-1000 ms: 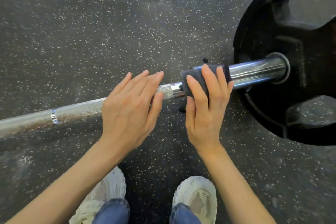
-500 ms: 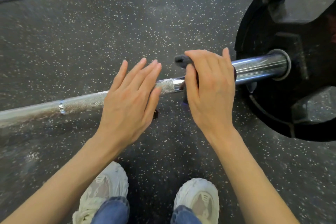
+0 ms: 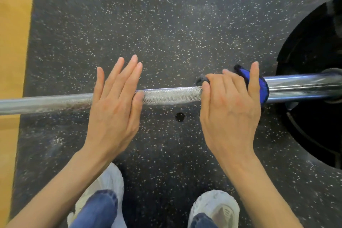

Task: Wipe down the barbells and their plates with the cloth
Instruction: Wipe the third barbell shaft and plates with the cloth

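Now right hand (image 3: 229, 109) grips cloth (image 3: 262, 87) around barbell (image 3: 170, 95); left hand (image 3: 114, 105) rests flat.

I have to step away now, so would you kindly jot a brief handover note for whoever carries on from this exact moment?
Left hand: open, flat on the knurled steel barbell shaft, steadying it.
Right hand: fingers curled round the blue cloth, wrapped on the bar where shaft meets chrome sleeve.
Black weight plate sits loaded on the right.
Done: cannot tell what has been wiped.
Left: judge sleeve, shaft and plate.
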The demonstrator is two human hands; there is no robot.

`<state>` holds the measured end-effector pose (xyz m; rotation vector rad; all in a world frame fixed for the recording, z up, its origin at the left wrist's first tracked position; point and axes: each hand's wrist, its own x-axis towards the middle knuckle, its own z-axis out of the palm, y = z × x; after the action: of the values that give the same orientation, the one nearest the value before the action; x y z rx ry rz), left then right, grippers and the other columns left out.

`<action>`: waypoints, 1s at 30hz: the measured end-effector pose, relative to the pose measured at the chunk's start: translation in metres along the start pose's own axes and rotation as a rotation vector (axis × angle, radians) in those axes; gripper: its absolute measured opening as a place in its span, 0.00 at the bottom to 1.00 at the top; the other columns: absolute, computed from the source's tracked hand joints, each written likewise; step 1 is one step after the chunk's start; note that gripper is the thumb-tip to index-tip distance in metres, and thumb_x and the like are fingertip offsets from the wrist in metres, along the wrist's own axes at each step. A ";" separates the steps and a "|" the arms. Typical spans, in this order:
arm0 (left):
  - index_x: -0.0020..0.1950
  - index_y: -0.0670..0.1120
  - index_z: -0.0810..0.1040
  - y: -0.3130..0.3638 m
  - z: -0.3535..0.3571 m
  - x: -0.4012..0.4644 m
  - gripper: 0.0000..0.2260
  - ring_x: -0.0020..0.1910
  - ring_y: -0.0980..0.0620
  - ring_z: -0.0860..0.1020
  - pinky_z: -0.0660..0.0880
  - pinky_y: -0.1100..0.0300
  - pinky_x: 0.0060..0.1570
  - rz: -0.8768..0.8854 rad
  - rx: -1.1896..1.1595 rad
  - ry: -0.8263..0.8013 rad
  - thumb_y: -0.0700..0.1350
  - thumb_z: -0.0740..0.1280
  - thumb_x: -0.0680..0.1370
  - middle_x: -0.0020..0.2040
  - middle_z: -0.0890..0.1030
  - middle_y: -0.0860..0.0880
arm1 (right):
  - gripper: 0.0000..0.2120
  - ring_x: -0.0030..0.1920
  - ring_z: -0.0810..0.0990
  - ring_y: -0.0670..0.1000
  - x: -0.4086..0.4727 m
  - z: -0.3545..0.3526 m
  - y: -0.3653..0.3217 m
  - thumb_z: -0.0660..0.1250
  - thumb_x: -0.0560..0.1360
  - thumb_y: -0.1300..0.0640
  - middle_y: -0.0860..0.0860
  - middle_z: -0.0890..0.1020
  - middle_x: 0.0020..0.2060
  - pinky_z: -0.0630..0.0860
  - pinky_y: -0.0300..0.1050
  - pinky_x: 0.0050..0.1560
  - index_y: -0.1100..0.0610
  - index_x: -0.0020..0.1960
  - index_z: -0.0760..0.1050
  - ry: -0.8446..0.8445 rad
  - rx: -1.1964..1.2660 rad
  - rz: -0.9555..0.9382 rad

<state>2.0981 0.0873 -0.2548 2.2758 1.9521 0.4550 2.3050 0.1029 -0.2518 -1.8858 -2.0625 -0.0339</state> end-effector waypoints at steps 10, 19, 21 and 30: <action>0.79 0.41 0.63 -0.021 -0.009 -0.017 0.22 0.81 0.49 0.56 0.42 0.49 0.80 -0.058 -0.162 0.058 0.44 0.48 0.86 0.79 0.63 0.48 | 0.18 0.53 0.75 0.55 -0.011 0.007 -0.008 0.50 0.86 0.52 0.51 0.79 0.47 0.58 0.54 0.77 0.58 0.55 0.76 -0.008 0.087 -0.010; 0.76 0.41 0.69 -0.030 -0.006 -0.020 0.22 0.79 0.46 0.61 0.46 0.49 0.80 0.011 -0.017 0.026 0.47 0.49 0.86 0.77 0.69 0.47 | 0.19 0.49 0.76 0.56 -0.012 0.010 -0.008 0.48 0.87 0.54 0.50 0.78 0.45 0.59 0.55 0.76 0.56 0.54 0.77 0.000 0.039 -0.045; 0.75 0.42 0.71 -0.030 -0.003 -0.018 0.22 0.78 0.46 0.63 0.49 0.49 0.80 0.017 0.037 0.029 0.48 0.49 0.87 0.75 0.71 0.48 | 0.18 0.54 0.76 0.56 -0.014 0.013 -0.026 0.49 0.86 0.54 0.50 0.78 0.47 0.55 0.56 0.78 0.57 0.54 0.77 0.038 0.103 0.076; 0.74 0.43 0.73 -0.031 0.001 -0.008 0.21 0.76 0.46 0.67 0.52 0.47 0.79 0.010 0.082 0.054 0.49 0.50 0.87 0.73 0.74 0.49 | 0.21 0.55 0.75 0.54 -0.009 0.020 -0.017 0.47 0.87 0.52 0.51 0.79 0.49 0.55 0.52 0.78 0.58 0.55 0.78 0.075 0.067 -0.043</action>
<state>2.0676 0.0844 -0.2656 2.3467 2.0217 0.4500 2.2844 0.0970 -0.2692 -1.7735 -2.0287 -0.0439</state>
